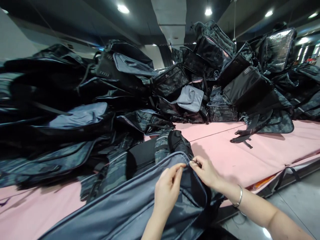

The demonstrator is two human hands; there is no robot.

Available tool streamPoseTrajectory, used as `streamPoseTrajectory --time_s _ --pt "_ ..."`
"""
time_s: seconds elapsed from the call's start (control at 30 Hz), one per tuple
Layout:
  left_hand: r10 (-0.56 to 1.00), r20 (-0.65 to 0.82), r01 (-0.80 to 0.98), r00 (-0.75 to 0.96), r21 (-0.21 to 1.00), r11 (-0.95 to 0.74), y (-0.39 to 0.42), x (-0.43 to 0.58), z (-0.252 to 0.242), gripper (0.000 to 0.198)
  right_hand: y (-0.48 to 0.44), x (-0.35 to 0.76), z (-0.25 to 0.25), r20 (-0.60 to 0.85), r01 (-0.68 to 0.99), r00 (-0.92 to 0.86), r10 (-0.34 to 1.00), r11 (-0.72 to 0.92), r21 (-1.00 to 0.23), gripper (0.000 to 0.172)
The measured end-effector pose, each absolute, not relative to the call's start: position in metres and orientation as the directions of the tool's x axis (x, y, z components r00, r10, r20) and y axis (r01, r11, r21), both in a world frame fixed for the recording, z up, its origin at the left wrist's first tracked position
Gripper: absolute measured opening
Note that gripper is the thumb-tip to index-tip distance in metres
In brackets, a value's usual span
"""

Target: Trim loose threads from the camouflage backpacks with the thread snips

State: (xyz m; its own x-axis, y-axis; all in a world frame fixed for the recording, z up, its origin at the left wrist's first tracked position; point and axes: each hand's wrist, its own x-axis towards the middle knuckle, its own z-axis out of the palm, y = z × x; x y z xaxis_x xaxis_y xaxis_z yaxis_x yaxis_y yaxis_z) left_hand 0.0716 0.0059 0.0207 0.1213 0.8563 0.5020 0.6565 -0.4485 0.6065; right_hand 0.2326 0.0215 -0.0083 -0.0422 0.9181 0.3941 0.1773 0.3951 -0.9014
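Note:
A grey-blue backpack (125, 210) lies in front of me on the pink table (262, 150), its upper corner raised. My left hand (166, 190) pinches the fabric edge along the bag's zip line, fingers closed. My right hand (206, 171) is closed on a small zip pull at the bag's top corner, just right of the left hand. A bracelet sits on my right wrist.
A big heap of dark camouflage and black backpacks (105, 86) covers the left and back of the table. A loose black strap (246, 136) trails onto the pink surface at right. The table edge and grey floor (295, 200) lie at lower right.

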Motion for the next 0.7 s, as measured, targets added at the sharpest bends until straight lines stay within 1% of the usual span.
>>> streamPoseTrajectory --time_s 0.07,0.13,0.2,0.27,0.33,0.43,0.53,0.7 --pt "0.875 0.480 0.631 0.066 0.659 -0.410 0.008 0.071 0.018 0.033 0.015 0.238 -0.006 0.366 0.096 0.009 0.931 0.364 -0.927 0.023" --pt "0.893 0.449 0.607 0.042 0.698 -0.379 0.012 0.070 0.016 0.033 0.008 0.244 -0.005 0.290 -0.076 0.019 0.957 0.290 -0.954 0.031" --pt "0.905 0.424 0.588 0.037 0.723 -0.363 0.014 0.069 0.014 0.033 0.001 0.249 -0.007 0.172 -0.268 -0.096 0.980 0.141 -0.953 0.040" --pt "0.908 0.417 0.571 0.030 0.739 -0.358 0.014 0.069 0.014 0.033 -0.003 0.252 -0.008 0.066 -0.389 -0.291 0.954 -0.055 -0.919 0.044" --pt "0.905 0.425 0.561 0.029 0.742 -0.366 0.013 0.071 0.015 0.032 -0.005 0.253 -0.009 -0.005 -0.429 -0.445 0.896 -0.218 -0.877 0.043" --pt "0.897 0.442 0.547 0.033 0.743 -0.386 0.010 0.074 0.018 0.031 -0.003 0.251 -0.009 -0.072 -0.437 -0.523 0.849 -0.340 -0.833 0.043" --pt "0.885 0.463 0.541 0.050 0.732 -0.414 0.008 0.074 0.019 0.030 0.001 0.249 -0.008 -0.096 -0.451 -0.520 0.849 -0.368 -0.813 0.043" --pt "0.867 0.489 0.555 0.098 0.696 -0.456 0.008 0.072 0.016 0.029 0.006 0.247 -0.007 -0.070 -0.485 -0.505 0.860 -0.350 -0.802 0.045"
